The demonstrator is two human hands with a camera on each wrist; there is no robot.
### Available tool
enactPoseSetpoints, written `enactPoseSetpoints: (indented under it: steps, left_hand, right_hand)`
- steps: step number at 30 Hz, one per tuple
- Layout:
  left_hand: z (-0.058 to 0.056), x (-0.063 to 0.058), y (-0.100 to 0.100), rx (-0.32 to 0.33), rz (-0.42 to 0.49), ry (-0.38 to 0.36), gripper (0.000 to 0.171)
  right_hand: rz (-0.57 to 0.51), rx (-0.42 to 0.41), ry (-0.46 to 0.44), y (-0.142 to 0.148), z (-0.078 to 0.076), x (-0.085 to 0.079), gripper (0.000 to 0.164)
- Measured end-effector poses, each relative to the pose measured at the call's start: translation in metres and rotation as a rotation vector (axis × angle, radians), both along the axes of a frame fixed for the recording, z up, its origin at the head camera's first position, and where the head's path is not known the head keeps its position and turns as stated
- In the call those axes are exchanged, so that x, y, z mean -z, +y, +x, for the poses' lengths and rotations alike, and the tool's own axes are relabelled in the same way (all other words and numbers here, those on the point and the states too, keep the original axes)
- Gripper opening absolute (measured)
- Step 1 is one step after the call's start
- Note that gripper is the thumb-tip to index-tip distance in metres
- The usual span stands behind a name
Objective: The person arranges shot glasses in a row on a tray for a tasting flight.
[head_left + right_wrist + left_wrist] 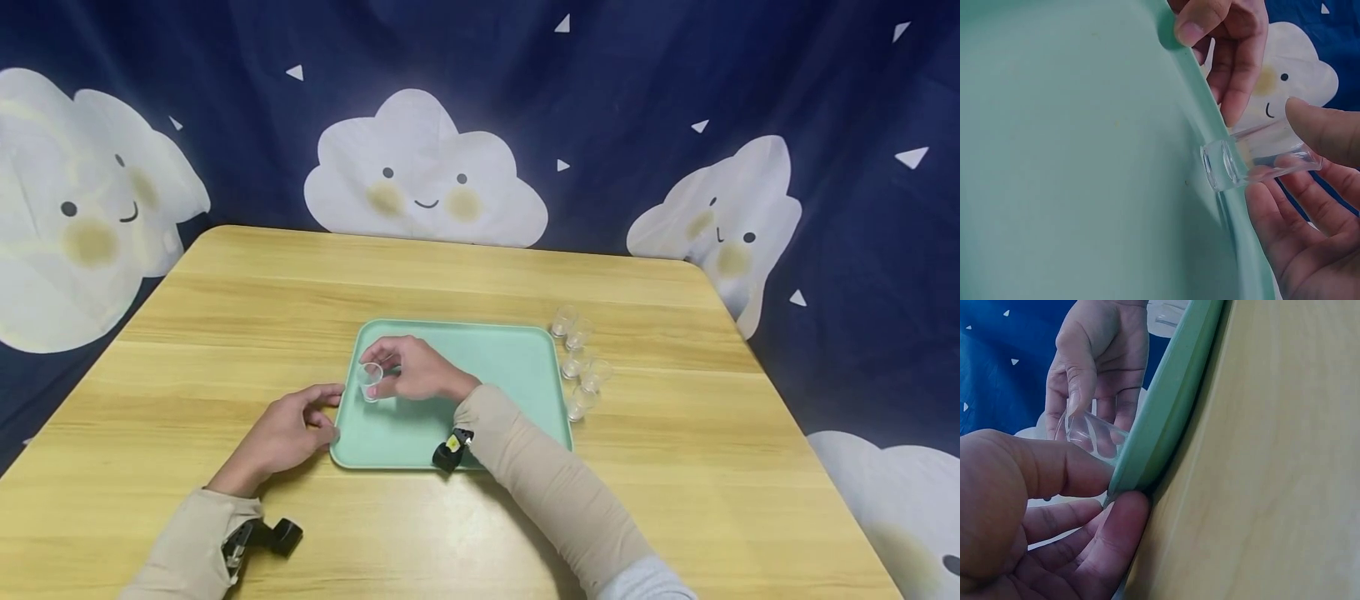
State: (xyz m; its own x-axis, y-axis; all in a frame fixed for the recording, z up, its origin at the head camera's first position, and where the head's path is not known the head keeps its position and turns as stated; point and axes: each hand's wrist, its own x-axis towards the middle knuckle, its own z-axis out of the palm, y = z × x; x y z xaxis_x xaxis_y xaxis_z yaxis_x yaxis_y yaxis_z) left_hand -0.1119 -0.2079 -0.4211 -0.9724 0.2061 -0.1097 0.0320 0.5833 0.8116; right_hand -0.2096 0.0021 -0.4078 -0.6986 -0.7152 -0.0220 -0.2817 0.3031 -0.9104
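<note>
My right hand (422,368) pinches a small clear shot glass (370,381) between thumb and fingers, at the left end of a mint-green tray (510,354). The shot glass (1260,156) stands upright, its thick base toward the tray floor just inside the raised rim. At the tray's left side, my left hand (281,433) holds the edge. In the right wrist view its thumb (1191,32) lies over the rim while the other fingers stay outside. Part of the tray is hidden under my right forearm.
Several more clear shot glasses (577,364) stand grouped on the wooden table (675,467), just past the tray's right edge. Behind the table hangs a dark blue curtain (480,50) printed with smiling clouds.
</note>
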Motion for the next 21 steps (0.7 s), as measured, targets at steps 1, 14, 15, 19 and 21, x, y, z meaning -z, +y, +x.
enactPoseSetpoints:
  steps: [1,14,15,19,21]
  left_hand:
    - [0.000,0.000,0.000,0.001,0.001,-0.001,0.057]
    - [-0.001,0.002,-0.001,0.007,0.012,0.005,0.056]
    - [-0.001,0.002,-0.001,0.008,0.011,0.006,0.056]
    - [0.000,0.002,-0.001,0.009,0.009,0.009,0.056]
    - [0.000,0.002,0.000,0.008,0.010,0.007,0.056]
  right_hand:
    - [-0.001,-0.001,-0.003,0.000,0.000,0.000,0.038]
    - [0.003,-0.015,-0.020,-0.001,-0.002,0.001,0.039]
    - [0.003,-0.015,-0.023,-0.001,-0.002,0.001,0.040]
    - [0.002,-0.011,-0.031,0.005,-0.001,-0.001,0.042]
    - [-0.004,-0.004,-0.035,0.009,-0.001,-0.002,0.043]
